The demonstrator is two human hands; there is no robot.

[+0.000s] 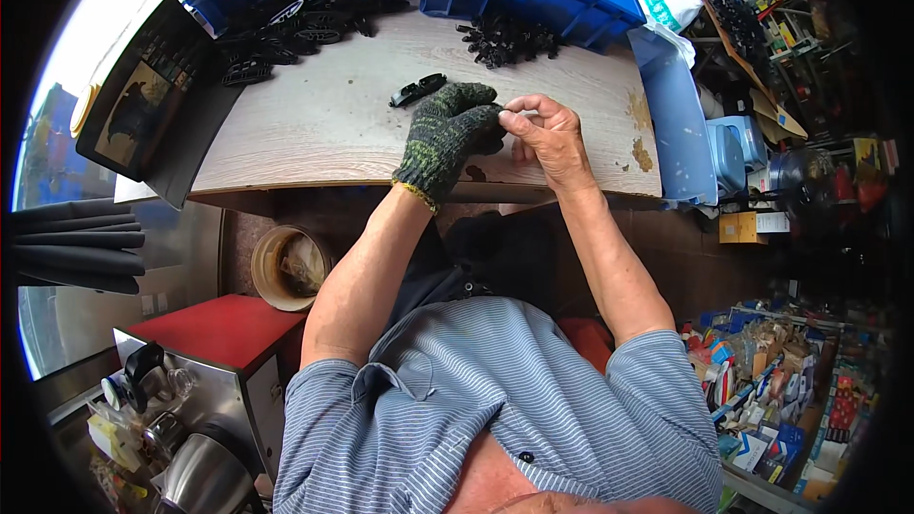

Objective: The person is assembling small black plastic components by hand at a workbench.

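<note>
My left hand [446, 130] wears a dark green knitted glove with a yellow cuff edge. Its fingers are curled, and whatever they hold is hidden by the glove. My bare right hand [550, 137] meets the gloved fingertips, thumb and forefinger pinched on something too small to name. Both hands are above the front part of the wooden table [314, 124]. Just beyond the glove lies a slim black plastic piece [417, 89]. A heap of small black parts [507, 40] sits farther back, while long black oval pieces [286, 36] are piled at the back left.
Two blue bins [533, 2] of black parts line the table's far edge. A dark propped-up panel [143, 95] stands at the left. Below the table are a bucket [270, 271] and a red-topped cabinet [205, 328]. Packed shelves [762, 400] fill the right.
</note>
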